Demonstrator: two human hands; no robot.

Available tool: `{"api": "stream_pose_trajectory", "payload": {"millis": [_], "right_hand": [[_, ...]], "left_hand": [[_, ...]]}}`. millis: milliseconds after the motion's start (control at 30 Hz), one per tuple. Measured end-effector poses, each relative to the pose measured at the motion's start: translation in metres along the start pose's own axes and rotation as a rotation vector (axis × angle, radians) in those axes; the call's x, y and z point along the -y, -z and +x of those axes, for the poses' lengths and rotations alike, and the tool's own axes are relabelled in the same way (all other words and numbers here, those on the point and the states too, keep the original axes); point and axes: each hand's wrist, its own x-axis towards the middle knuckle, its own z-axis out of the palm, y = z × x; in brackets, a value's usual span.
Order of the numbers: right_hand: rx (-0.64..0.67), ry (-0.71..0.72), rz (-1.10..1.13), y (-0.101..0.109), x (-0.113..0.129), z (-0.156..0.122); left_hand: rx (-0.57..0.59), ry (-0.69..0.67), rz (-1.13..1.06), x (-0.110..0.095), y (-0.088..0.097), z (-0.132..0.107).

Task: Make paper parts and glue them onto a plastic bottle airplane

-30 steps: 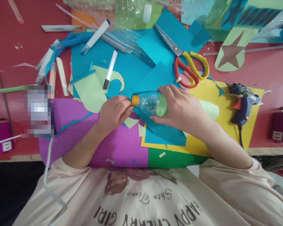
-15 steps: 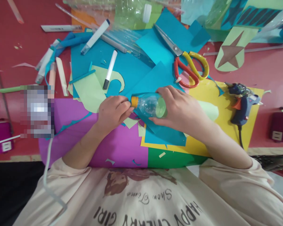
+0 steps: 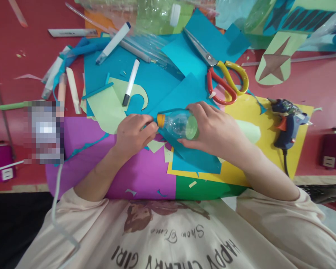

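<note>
A clear plastic bottle (image 3: 176, 125) with an orange cap (image 3: 160, 120) lies on its side above the blue paper (image 3: 196, 160), its cap pointing left. My right hand (image 3: 212, 127) wraps round its body, thumb below and fingers above. A light green round patch (image 3: 191, 127) shows on the bottle beside that thumb. Right by the cap is my left hand (image 3: 136, 134), its fingers curled and pinched together. Whatever may lie between those fingertips is hidden, though a bit of blue shows there. Scraps of pale green paper (image 3: 156, 146) lie just below the left fingertips.
Scissors (image 3: 210, 59) with red and yellow handles lie beyond the bottle. To the right, a hot glue gun (image 3: 287, 129) rests on yellow paper (image 3: 268, 160). Several markers (image 3: 131, 80) are scattered left. A phone (image 3: 44, 129) with a cable lies beside purple paper (image 3: 86, 149).
The bottle has shifted very slightly to the right in my right hand. My left fingers have flexed a little beside the cap.
</note>
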Motion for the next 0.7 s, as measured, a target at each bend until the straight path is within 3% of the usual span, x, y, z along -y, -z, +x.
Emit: {"api": "stream_pose_trajectory", "payload": {"millis": [267, 367, 700], "right_hand": [[-0.051, 0.027, 0.003, 0.004, -0.003, -0.002], [-0.044, 0.025, 0.021, 0.006, -0.003, -0.003], [0.007, 0.007, 0.008, 0.01, -0.002, -0.001]], "left_hand": [[0.025, 0.066, -0.04, 0.004, -0.005, -0.003], [0.058, 0.064, -0.041, 0.005, -0.006, -0.003], [0.002, -0.003, -0.032, 0.003, -0.003, 0.003]]}}
